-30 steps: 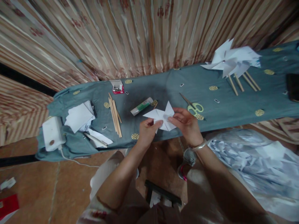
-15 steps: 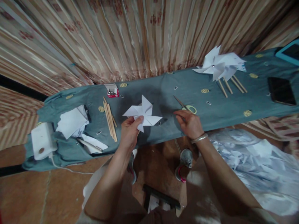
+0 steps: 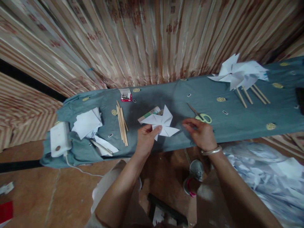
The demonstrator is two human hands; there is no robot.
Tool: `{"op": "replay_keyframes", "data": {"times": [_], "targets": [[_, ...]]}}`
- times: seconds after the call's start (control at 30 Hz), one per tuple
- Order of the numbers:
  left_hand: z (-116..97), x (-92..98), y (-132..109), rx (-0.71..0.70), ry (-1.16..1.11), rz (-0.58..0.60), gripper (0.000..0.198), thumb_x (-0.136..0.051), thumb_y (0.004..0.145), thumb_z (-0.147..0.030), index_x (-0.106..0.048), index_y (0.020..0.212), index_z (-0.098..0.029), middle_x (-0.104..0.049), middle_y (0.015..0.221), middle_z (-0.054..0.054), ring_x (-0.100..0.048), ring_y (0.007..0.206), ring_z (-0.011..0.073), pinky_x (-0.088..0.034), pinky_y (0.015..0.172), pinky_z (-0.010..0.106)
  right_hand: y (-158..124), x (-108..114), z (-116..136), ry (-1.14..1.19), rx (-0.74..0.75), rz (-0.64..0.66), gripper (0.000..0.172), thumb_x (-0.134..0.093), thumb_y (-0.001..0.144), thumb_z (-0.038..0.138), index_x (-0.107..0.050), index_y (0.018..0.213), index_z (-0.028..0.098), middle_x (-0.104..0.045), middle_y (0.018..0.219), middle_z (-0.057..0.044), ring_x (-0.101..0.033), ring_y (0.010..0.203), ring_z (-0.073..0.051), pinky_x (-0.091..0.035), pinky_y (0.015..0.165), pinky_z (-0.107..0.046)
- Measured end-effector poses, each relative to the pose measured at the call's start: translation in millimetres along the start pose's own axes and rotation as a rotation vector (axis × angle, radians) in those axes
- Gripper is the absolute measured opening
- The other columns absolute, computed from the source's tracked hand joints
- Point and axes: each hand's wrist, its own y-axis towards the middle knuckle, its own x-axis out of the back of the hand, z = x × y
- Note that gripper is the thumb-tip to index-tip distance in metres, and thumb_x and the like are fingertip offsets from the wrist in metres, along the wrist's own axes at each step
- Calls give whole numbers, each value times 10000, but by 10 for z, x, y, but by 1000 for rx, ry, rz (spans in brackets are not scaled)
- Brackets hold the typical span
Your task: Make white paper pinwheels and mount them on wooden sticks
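My left hand (image 3: 146,141) pinches a white folded paper pinwheel (image 3: 161,123) by its lower middle, holding it just above the blue-grey cloth-covered table (image 3: 180,98). My right hand (image 3: 200,133) rests on the cloth to the right of the pinwheel, fingers curled and pointing left, apart from the paper. Yellow-handled scissors (image 3: 200,115) lie just beyond my right hand. A glue stick (image 3: 149,114) peeks out behind the pinwheel.
A bundle of wooden sticks (image 3: 122,122) lies left of the pinwheel, beside a stack of white paper squares (image 3: 87,122) and a white box (image 3: 59,138). A small red box of pins (image 3: 125,95) sits at the back. Finished pinwheels on sticks (image 3: 239,76) lie far right. A bag of paper scraps (image 3: 268,171) is on the floor.
A second ago both hands held the pinwheel. My right hand let go and moved right toward the scissors; my left hand keeps the pinwheel, now lowered slightly toward the cloth.
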Motion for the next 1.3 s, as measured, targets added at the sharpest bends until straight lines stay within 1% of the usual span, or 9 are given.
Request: {"op": "replay_keyframes", "data": {"times": [0.13, 0.3, 0.53, 0.6, 0.7, 0.8, 0.97, 1.13, 1.3], "targets": [[-5, -41, -5, -68, 80, 17, 158, -771, 570, -267, -726, 669, -153, -717, 680, 1, -589, 610, 125, -474, 631, 249, -145, -27, 357, 394, -121, -49, 69, -671, 790, 294, -670, 800, 225, -691, 721, 11, -606, 637, -147, -482, 613, -274], [32, -83, -9, -101, 125, 39, 163, -756, 591, -272, -730, 694, -148, -719, 689, 4, -589, 611, 131, -475, 620, 252, -267, -114, 616, 437, -57, -46, 34, -629, 837, 265, -647, 833, 236, -685, 803, 13, -632, 777, -149, -489, 733, -279], [26, -103, -25, -96, 139, 60, 146, -753, 605, -270, -719, 666, -142, -699, 646, -1, -563, 580, 114, -451, 595, 236, -283, -81, 652, 185, 39, -104, 48, -595, 864, 246, -641, 849, 246, -669, 880, -8, -615, 883, -180, -469, 842, -340], [20, -113, -28, -87, 132, 57, 155, -755, 606, -273, -723, 681, -141, -705, 661, 4, -571, 590, 119, -457, 607, 242, -266, -67, 657, 153, 73, -142, 43, -601, 856, 243, -642, 847, 246, -663, 1041, -30, -587, 1038, -206, -435, 945, -382], [14, -132, -38, -79, 110, 60, 165, -760, 601, -274, -731, 703, -148, -718, 696, 9, -584, 614, 125, -468, 630, 250, -240, -76, 650, 174, 73, -163, 39, -629, 830, 264, -649, 808, 239, -545, 1327, -46, -447, 1289, -256, -330, 1078, -450], [-1, -153, -61, -63, 108, 79, 158, -761, 595, -277, -729, 691, -156, -708, 683, 0, -573, 606, 119, -462, 618, 244, -232, -112, 637, 287, 16, -110, 45, -639, 812, 275, -649, 787, 238, -456, 1438, -33, -320, 1398, -277, -241, 1138, -490], [-40, -182, -96, -69, 127, 125, 194, -774, 580, -317, -670, 570, -154, -606, 547, -35, -470, 517, 81, -387, 523, 208, -239, -154, 628, 409, -66, -40, 45, -644, 801, 271, -651, 763, 247, -445, 1453, -22, -241, 1438, -261, -166, 1175, -479], [-30, -170, -93, -62, 172, 119, 334, -792, 550, -378, -568, 456, -149, -465, 451, -64, -358, 474, 56, -303, 472, 197, -228, -166, 592, 496, -120, -14, 61, -667, 785, 309, -661, 769, 251, -477, 1434, -21, -277, 1425, -267, -193, 1169, -482], [-5, -144, -87, -44, 178, 129, 309, -795, 558, -394, -615, 508, -147, -524, 508, -45, -410, 513, 70, -330, 501, 204, -219, -173, 550, 561, -173, 4, 131, -703, 759, 379, -683, 777, 250, -505, 1415, -31, -322, 1402, -281, -200, 1160, -510]]}}
